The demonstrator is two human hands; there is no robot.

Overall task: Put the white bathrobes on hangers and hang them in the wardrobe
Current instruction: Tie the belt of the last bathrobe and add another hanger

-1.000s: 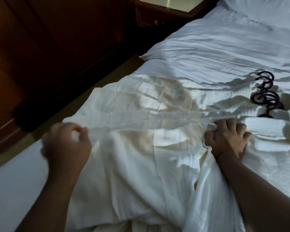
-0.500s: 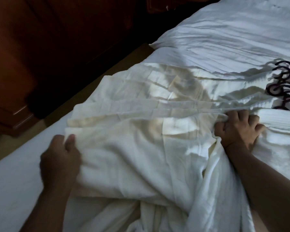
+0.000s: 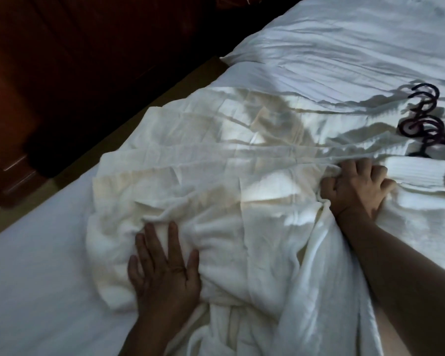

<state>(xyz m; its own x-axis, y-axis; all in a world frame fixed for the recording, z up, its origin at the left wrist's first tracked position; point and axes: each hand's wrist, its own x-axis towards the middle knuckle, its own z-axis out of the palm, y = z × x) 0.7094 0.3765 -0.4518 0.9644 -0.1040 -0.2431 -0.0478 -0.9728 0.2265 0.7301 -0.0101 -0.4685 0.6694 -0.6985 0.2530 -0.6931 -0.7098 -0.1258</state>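
The white bathrobe (image 3: pixel 216 176) lies rumpled on the bed (image 3: pixel 36 278), apparently being laid out for hanging. The left hand (image 3: pixel 165 271) presses flat on it, and the right hand (image 3: pixel 355 186) clutches a fold. The dark hangers (image 3: pixel 421 124) lie just beyond, so the next move probably calls for fetching one.

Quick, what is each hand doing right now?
Left hand: open, fingers spread flat on the white fabric bathrobe.
Right hand: closed, clutching a bunch of that bathrobe.
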